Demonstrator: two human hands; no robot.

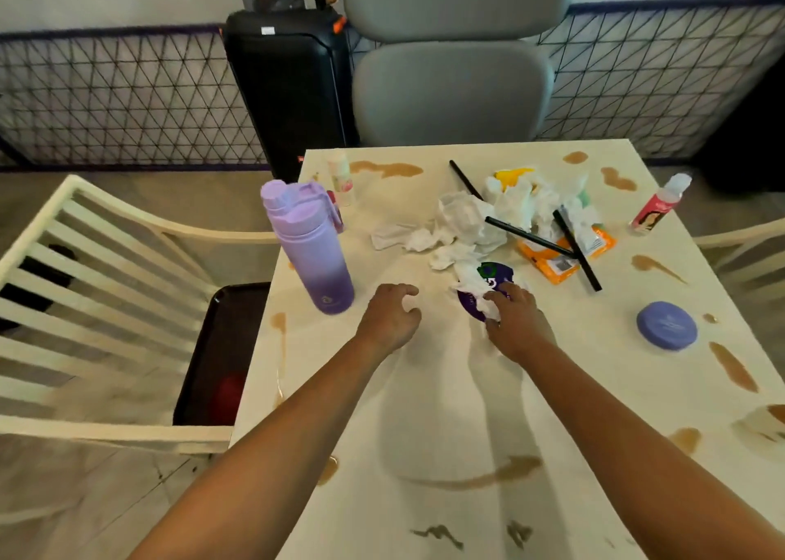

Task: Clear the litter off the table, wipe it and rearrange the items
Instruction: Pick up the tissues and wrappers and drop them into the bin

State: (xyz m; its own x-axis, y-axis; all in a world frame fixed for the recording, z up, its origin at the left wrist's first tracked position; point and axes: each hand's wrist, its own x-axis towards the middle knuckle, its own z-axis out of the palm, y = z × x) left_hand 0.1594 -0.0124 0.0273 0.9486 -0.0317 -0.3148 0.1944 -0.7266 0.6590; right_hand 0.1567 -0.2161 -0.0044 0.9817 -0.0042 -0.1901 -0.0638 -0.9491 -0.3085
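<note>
Head view: the white desk [446,389] fills the lower right of the frame, streaked with brown spills, so the wiping is not yet done and, as I judge it, litter clearing is the step in hand. Above centre lies the litter: a heap of crumpled tissues [467,219], three black straws [526,234] crossed over it, and an orange wrapper [552,262] under them.

The right hand [516,321], at centre right, has its grip closed in a pinch: curled fingers hold a crumpled tissue [480,294] that lies on a purple round wrapper [495,279] at the near edge of the heap. The pinch suits soft paper, which bunches up and lifts easily.

The left hand [388,317], at centre, has its grip loosely curled with nothing held; it hangs just above the desk, with a small white scrap [410,302] showing beside its fingers. Whether they touch it I cannot tell.

The keepers stand around the heap: a purple water bottle [308,245] upright left of centre, a purple round tin [666,326] at the right, a small red-labelled bottle [658,205] tilted at upper right, and a small white bottle [342,177] near the far edge. They await rearranging.
</note>
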